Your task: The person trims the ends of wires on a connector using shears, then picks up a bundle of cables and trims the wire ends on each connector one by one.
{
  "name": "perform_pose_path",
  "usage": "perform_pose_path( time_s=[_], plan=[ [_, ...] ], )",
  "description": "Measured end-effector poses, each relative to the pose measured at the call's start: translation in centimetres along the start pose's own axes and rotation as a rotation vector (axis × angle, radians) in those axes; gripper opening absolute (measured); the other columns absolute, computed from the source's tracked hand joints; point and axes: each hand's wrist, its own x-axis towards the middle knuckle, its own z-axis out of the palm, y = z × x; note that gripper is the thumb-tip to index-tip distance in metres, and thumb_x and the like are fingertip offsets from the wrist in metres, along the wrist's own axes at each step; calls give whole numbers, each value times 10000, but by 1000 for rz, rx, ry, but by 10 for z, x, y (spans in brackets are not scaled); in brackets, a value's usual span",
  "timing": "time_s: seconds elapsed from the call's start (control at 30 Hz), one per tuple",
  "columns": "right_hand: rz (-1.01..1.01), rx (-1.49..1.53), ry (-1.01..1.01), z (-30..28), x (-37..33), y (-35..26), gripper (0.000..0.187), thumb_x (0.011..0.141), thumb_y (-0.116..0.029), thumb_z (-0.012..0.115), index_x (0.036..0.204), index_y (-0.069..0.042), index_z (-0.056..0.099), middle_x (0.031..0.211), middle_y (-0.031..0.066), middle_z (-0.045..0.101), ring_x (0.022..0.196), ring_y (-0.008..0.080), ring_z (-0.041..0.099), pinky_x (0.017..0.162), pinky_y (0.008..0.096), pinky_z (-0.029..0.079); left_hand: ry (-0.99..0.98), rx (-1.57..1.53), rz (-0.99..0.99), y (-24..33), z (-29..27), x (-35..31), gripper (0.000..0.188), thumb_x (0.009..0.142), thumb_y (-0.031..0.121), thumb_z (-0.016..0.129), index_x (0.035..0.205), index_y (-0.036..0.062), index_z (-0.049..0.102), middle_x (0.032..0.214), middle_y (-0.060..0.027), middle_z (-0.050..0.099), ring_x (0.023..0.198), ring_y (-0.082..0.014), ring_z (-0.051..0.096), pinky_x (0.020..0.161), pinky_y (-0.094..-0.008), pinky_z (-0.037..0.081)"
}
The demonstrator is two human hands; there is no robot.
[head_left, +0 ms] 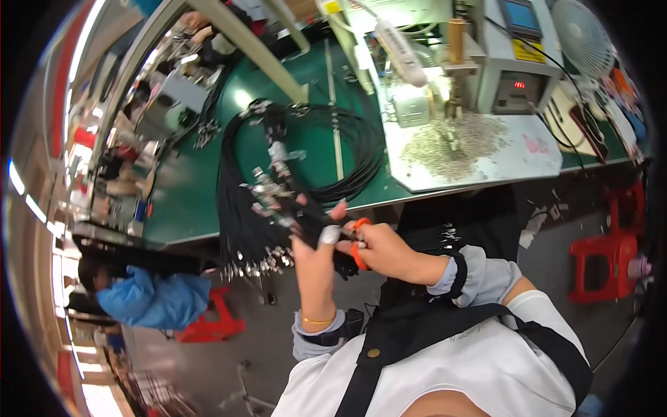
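Observation:
My left hand (314,260) is closed around a bundle of black cables (240,222) at the front edge of the green table, its thumb wrapped in white tape. Bright metal connectors hang at the lower ends of the cables, and more silvery pieces are gathered higher up the bundle. Scissors (358,256) with orange handles are in my right hand (389,249), right beside the left thumb. Their blades are hidden or blurred against the black cables. Behind the hands, a large loop of black cable (368,170) lies on the table.
At the right, a white board (514,167) carries a heap of small metal parts (451,149) below a bench machine (455,76). A grey control box (517,83) and a fan (583,42) stand behind. Red stools (597,260) are on the floor. A person in blue (153,299) sits at the left.

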Motion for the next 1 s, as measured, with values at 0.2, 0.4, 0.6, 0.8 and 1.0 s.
perform_pose_path(
  time_s=[0.2, 0.4, 0.6, 0.8, 1.0],
  plan=[
    [-185, -7, 41, -9, -5, 11, 115, 788, -63, 552, 847, 37, 550, 704, 139, 582, 626, 228, 567, 561, 282, 443, 30, 322, -73, -12, -34, -1, 237, 837, 80, 510, 1040, -43, 523, 986, -167, 600, 899, -190, 582, 784, -298, 450],
    [6, 310, -60, -19, -12, -7, 175, 871, -144, 523, 930, 14, 572, 803, 54, 626, 662, 88, 564, 567, 209, 444, 211, -54, -56, 5, -64, 7, 245, 855, 147, 482, 881, -75, 582, 834, -157, 629, 894, -223, 594, 784, -306, 450],
    [42, 287, -37, -6, 4, 1, 197, 874, -179, 526, 867, 11, 576, 739, 43, 615, 617, 80, 539, 542, 215, 433, 2, -97, -127, -2, -18, 4, 268, 867, 145, 490, 988, -82, 567, 842, -152, 629, 898, -237, 594, 807, -320, 455],
    [100, 56, -129, -6, 3, 14, 180, 863, -137, 540, 950, 19, 567, 725, 10, 591, 627, 40, 483, 570, 197, 416, -37, -237, -103, 2, -1, 1, 285, 847, 120, 526, 1055, -75, 519, 904, -162, 610, 886, -235, 594, 728, -296, 484],
    [54, -29, -115, -5, -2, 11, 149, 856, -125, 551, 897, 17, 569, 639, -11, 536, 592, 40, 440, 529, 216, 393, -84, -15, -106, 1, -11, -1, 322, 814, 95, 583, 1084, -60, 501, 928, -150, 610, 852, -203, 598, 716, -287, 489]
  ],
)
